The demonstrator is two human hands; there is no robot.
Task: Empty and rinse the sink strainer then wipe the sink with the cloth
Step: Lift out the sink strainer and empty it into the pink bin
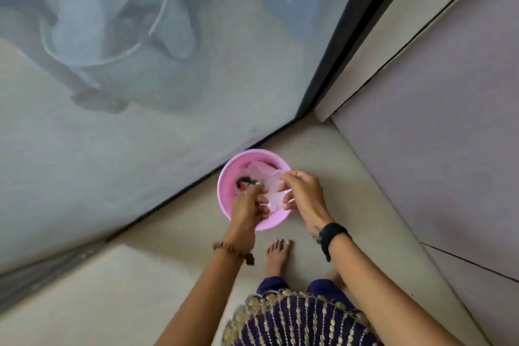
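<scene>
Overhead, left to right:
Screen: a grey mesh panel point(118, 109) fills the left, with blurred pale shapes behind it, too hazy to name.
Frame: a dark strip point(334, 45) runs diagonally along the mesh edge.
Floor: smooth beige tile point(118, 298), with a bare foot point(276, 257) on it.
Bin: a round pink plastic bin point(224, 194) stands on the floor against the frame, lined with a thin pale bag point(262, 174).
Left hand: the left hand point(247, 206), beaded bracelet at the wrist, curls its fingers over something small above the bin; the strainer itself cannot be made out.
Right hand: the right hand point(302, 191), black band at the wrist, pinches the bag's edge.
Wall: pale panels point(438, 149) rise on the right.
Cut off: embroidered purple clothing point(295, 320) leaves the bottom edge.
</scene>
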